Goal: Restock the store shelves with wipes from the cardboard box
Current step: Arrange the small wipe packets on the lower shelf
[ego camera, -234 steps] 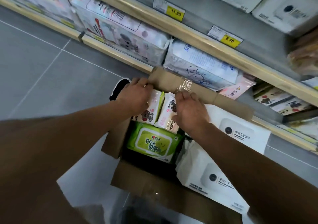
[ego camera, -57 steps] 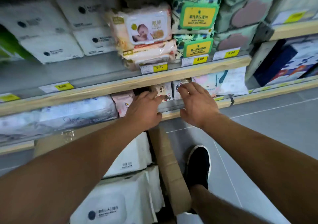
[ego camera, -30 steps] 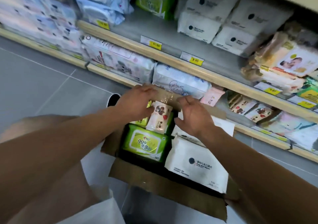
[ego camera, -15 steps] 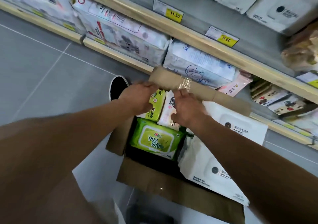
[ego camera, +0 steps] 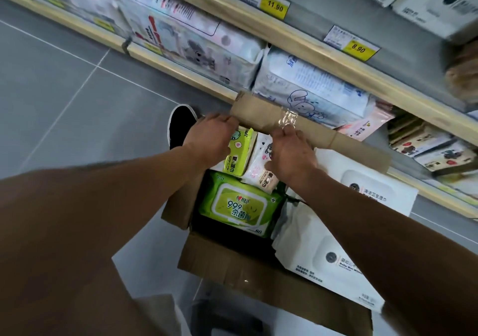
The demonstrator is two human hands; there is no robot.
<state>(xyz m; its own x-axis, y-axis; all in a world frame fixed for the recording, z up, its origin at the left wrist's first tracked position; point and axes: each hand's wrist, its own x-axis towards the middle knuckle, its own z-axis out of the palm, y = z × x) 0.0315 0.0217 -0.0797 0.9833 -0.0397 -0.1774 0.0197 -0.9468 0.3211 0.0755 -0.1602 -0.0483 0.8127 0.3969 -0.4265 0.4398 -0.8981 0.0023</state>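
Note:
An open cardboard box [ego camera: 248, 276] sits on the floor below me, against the shelves. At its far end my left hand [ego camera: 210, 139] grips a small green wipes pack [ego camera: 238, 154] standing on edge. Beside it my right hand [ego camera: 291, 157] grips a small white-and-pink wipes pack [ego camera: 261, 173]. A larger green pack [ego camera: 239, 206] lies flat in the box below them. Big white packs [ego camera: 333, 255] fill the box's right side.
The bottom wooden shelf [ego camera: 181, 69] holds large white and pink packs; smaller packs [ego camera: 429, 149] lie at its right. The shelf above carries yellow price tags [ego camera: 274, 6] and white packs. My black shoe [ego camera: 179, 123] is left of the box on grey tile.
Both hands came back from the shelf to the box's far end. In the last half second they have closed tighter around the two small packs, which sit slightly higher.

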